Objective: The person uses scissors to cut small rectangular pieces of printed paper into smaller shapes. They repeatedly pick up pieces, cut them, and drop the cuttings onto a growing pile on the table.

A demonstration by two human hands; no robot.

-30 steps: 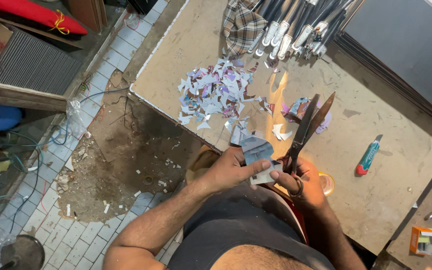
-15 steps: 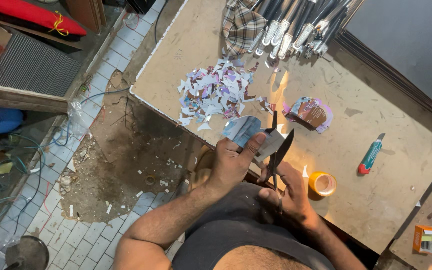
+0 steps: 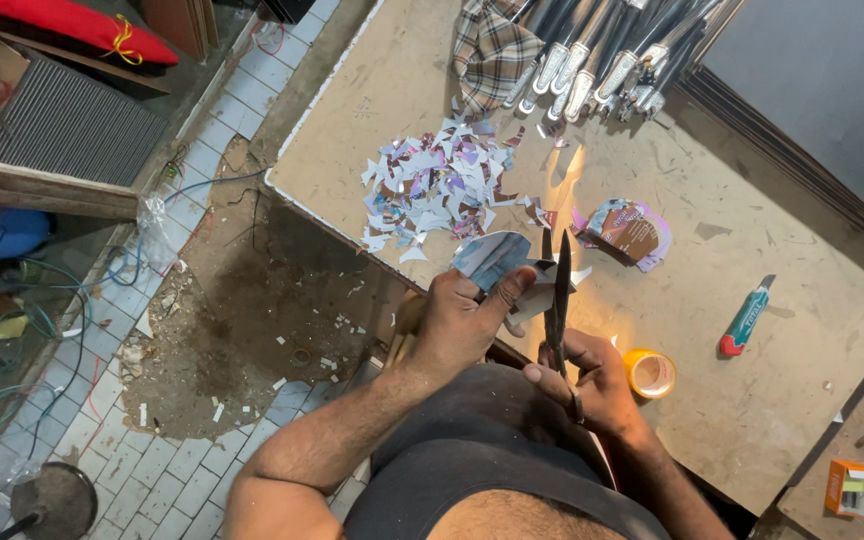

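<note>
Dark scissors [image 3: 556, 290] against printed sheet [image 3: 493, 258]

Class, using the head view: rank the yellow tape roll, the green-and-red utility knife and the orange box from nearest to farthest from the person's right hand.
1. Yellow tape roll, just right of the right hand on the table.
2. Green-and-red utility knife, farther right, mid-table.
3. Orange box, at the lower right corner.
</note>
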